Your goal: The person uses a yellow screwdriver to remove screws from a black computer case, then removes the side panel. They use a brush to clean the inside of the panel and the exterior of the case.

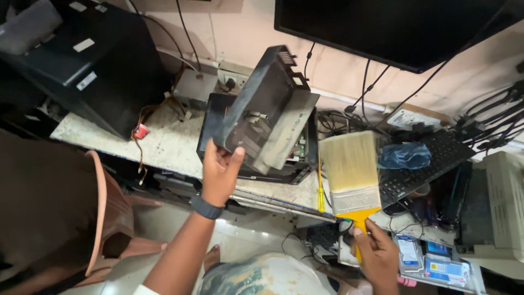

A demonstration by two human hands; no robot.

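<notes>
My left hand (219, 172) grips the lower edge of a dusty black computer case panel (267, 109) and holds it tilted up above an opened black computer unit (305, 155) on the workbench. My right hand (377, 257) is closed around the yellow handle of a wide flat paintbrush (352, 169), bristles pointing up, just right of the panel. A yellow-handled screwdriver (321, 194) lies on the bench edge between the unit and the brush.
A black tower case (82, 60) stands at the back left. A keyboard (431, 161) with a blue plastic bag (404, 155) on it lies right, a monitor (393, 27) above, hard drives (431, 259) lower right, a brown chair (65, 218) at left.
</notes>
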